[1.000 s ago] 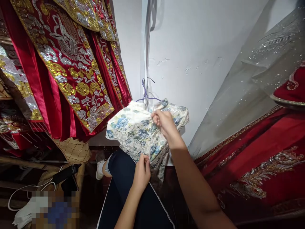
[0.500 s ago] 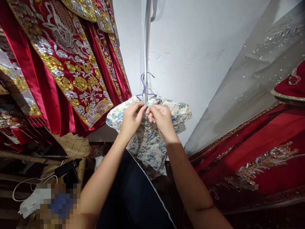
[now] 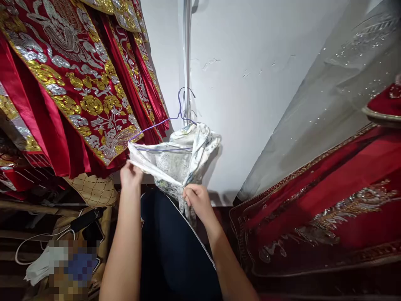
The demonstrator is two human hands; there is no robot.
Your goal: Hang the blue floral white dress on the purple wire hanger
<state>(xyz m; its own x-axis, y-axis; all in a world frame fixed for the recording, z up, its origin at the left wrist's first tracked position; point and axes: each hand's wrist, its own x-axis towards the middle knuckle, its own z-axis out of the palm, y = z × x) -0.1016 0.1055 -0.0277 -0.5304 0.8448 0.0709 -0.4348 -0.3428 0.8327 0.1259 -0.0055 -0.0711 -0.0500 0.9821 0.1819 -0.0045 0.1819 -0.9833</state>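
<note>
Having dropped from the collar, left hand (image 3: 130, 174) pinches the floral garment (image 3: 178, 159) at nine o'clock off the purple hanger (image 3: 163, 122); right hand (image 3: 196, 200) grips its bunched hem at six o'clock.

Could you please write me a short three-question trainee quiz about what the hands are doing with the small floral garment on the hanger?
1. True or false: the left hand pinches the left edge of the floral garment.
2. Multiple choice: what colour is the wire hanger? A) purple B) green C) black
3. Short answer: where does the right hand take its grip on the garment?

Key
1. True; the fingers close on the fabric just below the hanger's left end.
2. A; the hook sits in front of the pale pole.
3. At the bunched lower part, below the hanger and above the dark trouser leg.
</note>
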